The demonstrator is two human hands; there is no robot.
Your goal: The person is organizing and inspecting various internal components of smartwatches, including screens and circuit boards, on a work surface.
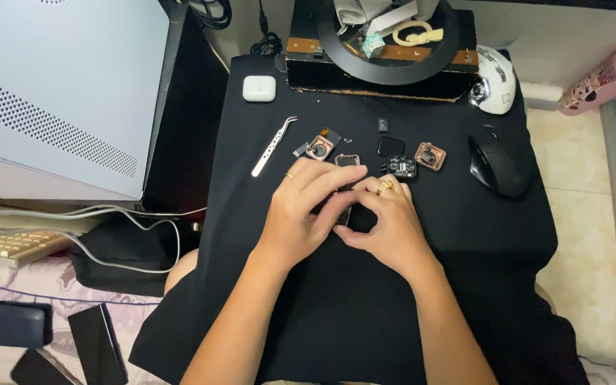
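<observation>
My left hand (301,214) and my right hand (386,224) meet over a black cloth (429,285), fingers pinched together on a small dark rectangular watch body (344,215), mostly hidden by the fingers. Each hand wears a gold ring. Just beyond the fingertips lie small watch parts: a silver frame (347,160), a rose-coloured round-cornered part (320,147), a black square screen (391,147), a dark circuit module (401,167) and a rose-coloured case (430,155). Silver tweezers (273,146) lie left of them.
A black mouse (499,165) sits right of the parts, a white mouse (495,80) behind it. A white earbud case (259,88) and a black ring-shaped stand on a dark box (383,64) are at the back. A silver computer case (58,93) stands left; a pink bottle (607,77) lies far right.
</observation>
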